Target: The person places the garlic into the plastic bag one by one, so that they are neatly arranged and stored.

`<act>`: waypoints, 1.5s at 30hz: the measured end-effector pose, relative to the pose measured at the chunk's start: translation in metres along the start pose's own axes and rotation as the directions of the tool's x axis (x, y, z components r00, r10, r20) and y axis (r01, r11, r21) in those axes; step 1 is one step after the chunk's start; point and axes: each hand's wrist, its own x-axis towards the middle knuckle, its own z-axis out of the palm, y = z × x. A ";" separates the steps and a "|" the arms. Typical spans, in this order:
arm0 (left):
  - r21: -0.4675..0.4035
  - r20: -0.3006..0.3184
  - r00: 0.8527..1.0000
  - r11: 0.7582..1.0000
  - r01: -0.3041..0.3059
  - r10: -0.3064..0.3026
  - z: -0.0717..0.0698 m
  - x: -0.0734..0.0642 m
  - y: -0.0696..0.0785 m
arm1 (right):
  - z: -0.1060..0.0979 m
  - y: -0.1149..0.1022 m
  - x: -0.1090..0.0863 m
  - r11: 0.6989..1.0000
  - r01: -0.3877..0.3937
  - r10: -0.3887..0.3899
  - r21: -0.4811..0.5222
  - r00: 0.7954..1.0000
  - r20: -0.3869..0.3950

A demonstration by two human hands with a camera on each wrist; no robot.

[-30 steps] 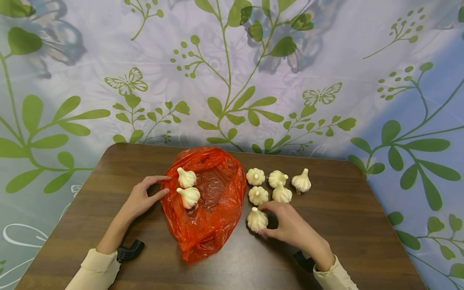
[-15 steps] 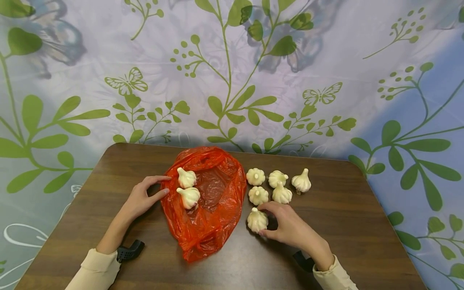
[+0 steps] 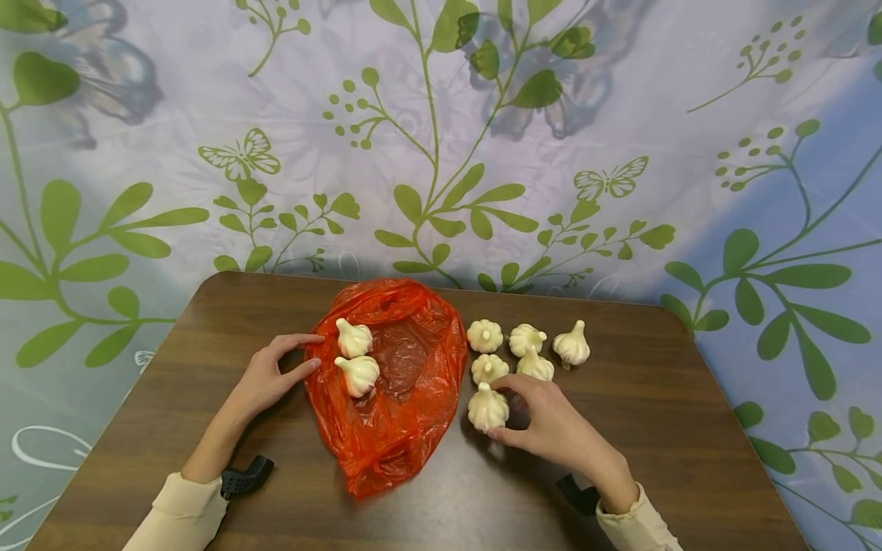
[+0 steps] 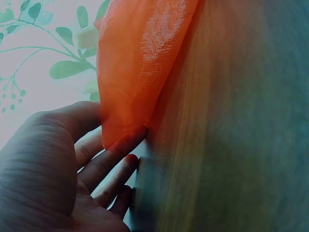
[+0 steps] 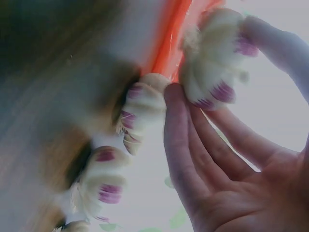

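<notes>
My right hand (image 3: 551,421) pinches a white garlic bulb (image 3: 488,409) between thumb and fingers. In the right wrist view the bulb (image 5: 212,60) shows purple marks and appears raised off the table. My left hand (image 3: 265,375) holds the left edge of a red plastic bag (image 3: 420,436). Up close in the left wrist view, the bag's edge (image 4: 130,72) passes between thumb and fingers. The bag lies spread on the table with its mouth open. Two garlic bulbs, one far (image 3: 354,339) and one near (image 3: 360,375), sit on its left part.
Several more garlic bulbs stand right of the bag, among them one (image 3: 485,335) at the back and one (image 3: 572,344) set apart to the right. The brown wooden table (image 3: 654,398) meets a leaf-patterned wall covering (image 3: 441,138) behind.
The garlic bulb in my right hand has risen slightly off the table, and the hand has moved a little up with it. My left hand and the bag have stayed in place.
</notes>
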 end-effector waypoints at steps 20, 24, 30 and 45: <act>0.004 0.002 1.000 1.000 0.003 -0.003 0.000 0.000 -0.001 | -0.013 -0.003 0.007 0.999 -0.026 0.033 0.042 0.988 -0.154; 0.004 -0.001 1.000 1.000 -0.003 0.003 0.000 0.000 -0.002 | -0.012 -0.005 0.010 0.999 -0.020 0.027 0.050 0.988 -0.152; 0.005 0.001 1.000 1.000 -0.006 0.006 0.001 0.001 -0.003 | -0.011 -0.011 0.014 0.998 -0.018 0.025 0.052 0.989 -0.145; -0.003 -0.002 1.000 1.000 -0.005 0.005 0.000 0.001 -0.002 | -0.008 -0.031 0.038 0.996 0.049 -0.039 0.076 0.992 -0.124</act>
